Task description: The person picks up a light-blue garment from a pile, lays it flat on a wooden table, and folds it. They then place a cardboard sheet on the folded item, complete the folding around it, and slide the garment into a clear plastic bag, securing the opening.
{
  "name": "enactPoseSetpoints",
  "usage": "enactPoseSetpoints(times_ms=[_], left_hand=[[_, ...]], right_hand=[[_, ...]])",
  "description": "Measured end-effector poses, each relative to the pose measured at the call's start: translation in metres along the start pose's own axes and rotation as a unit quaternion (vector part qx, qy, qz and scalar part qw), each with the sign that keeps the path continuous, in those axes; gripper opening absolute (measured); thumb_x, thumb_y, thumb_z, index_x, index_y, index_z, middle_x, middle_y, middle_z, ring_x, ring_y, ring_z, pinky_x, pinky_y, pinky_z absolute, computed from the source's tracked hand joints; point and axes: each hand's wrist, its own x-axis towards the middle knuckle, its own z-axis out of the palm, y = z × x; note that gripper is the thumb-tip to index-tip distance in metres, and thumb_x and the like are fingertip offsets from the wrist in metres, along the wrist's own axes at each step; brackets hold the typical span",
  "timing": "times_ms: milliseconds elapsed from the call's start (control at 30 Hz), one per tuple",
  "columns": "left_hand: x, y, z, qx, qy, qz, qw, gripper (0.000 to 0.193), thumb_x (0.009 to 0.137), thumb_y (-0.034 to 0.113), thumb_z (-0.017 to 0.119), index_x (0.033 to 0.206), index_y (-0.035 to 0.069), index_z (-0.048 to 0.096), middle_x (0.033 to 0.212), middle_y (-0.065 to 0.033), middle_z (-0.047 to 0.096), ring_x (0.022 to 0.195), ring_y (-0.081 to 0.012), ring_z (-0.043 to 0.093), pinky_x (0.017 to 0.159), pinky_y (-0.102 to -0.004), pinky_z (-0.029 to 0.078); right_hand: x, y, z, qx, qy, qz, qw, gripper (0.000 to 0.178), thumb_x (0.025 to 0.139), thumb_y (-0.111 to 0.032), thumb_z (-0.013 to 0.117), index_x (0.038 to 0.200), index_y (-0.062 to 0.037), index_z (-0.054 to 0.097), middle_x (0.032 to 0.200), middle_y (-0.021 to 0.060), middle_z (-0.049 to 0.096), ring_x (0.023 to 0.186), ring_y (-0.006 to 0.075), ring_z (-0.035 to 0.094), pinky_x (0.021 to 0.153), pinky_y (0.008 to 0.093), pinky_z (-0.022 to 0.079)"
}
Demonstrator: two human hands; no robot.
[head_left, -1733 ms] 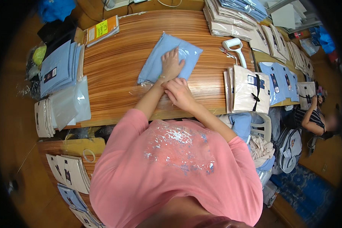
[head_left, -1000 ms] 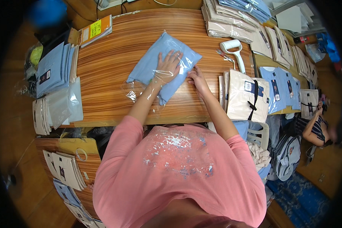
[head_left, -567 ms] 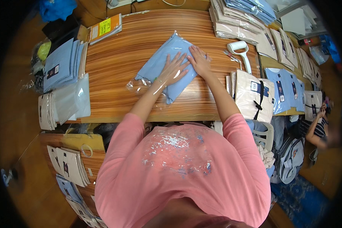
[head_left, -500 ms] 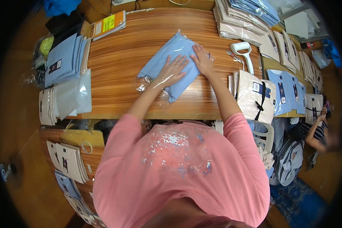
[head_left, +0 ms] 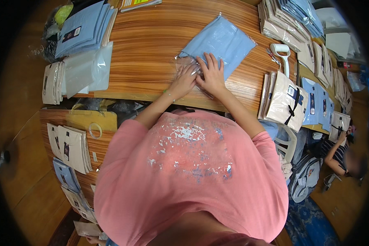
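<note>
A folded light-blue garment (head_left: pixel 223 41) lies slantwise on the wooden table, inside a clear plastic bag (head_left: pixel 183 60) whose loose, crinkled end is towards me. My left hand (head_left: pixel 183 83) rests on that loose plastic, fingers extended and pointing away from me. Beside it, my right hand (head_left: pixel 212 77) presses on the garment's near edge with its fingers spread. The right thumb reaches close to the left fingertips, and the plastic under both palms is hidden.
Bagged blue garments (head_left: pixel 80 30) and clear bags (head_left: pixel 86 67) lie at the left. On the right are a white lint roller (head_left: pixel 281 50), bagged beige garments (head_left: pixel 285 100) and a tall stack (head_left: pixel 281 26). Another person (head_left: pixel 336 153) is at the far right.
The bagged garment has turned and now sits further right in the view. Both hands have come off its middle to its near end, closer together. The whole view has shifted too.
</note>
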Motion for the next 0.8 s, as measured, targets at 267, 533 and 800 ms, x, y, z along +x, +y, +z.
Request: enactPoseSetpoints(times_ms=[267,533,800], left_hand=[[-0.021,0.001,-0.022,0.029,-0.025,0.01,0.999,0.033,0.082,0.007,0.051,0.114,0.001,0.055,0.114,-0.0144,0.052,0.109,-0.0287,0.047,0.094,-0.0392,0.037],[-0.002,0.005,-0.013,0.057,0.002,0.136,0.989,0.03,0.078,0.004,0.048,0.106,-0.006,0.054,0.114,-0.0169,0.05,0.111,-0.0304,0.046,0.097,-0.0419,0.036],[0.033,0.004,-0.013,0.013,-0.115,0.04,0.992,0.043,0.075,0.02,0.058,0.112,-0.002,0.051,0.129,-0.0164,0.042,0.124,-0.035,0.033,0.102,-0.0579,0.023]], right_hand=[[0.002,-0.003,0.016,-0.077,-0.001,0.007,0.997,0.065,0.073,-0.019,0.065,0.133,-0.0182,0.04,0.134,0.0094,0.04,0.128,0.0283,0.033,0.1,0.0588,0.024],[0.019,0.029,0.001,-0.048,-0.026,-0.042,0.998,0.049,0.08,-0.022,0.061,0.127,-0.0148,0.047,0.121,0.0092,0.055,0.113,0.0264,0.051,0.092,0.0413,0.042],[0.026,0.03,-0.01,-0.03,-0.008,-0.005,0.999,0.038,0.081,-0.02,0.06,0.117,-0.0149,0.054,0.114,0.0026,0.06,0.11,0.0232,0.053,0.091,0.0427,0.04]])
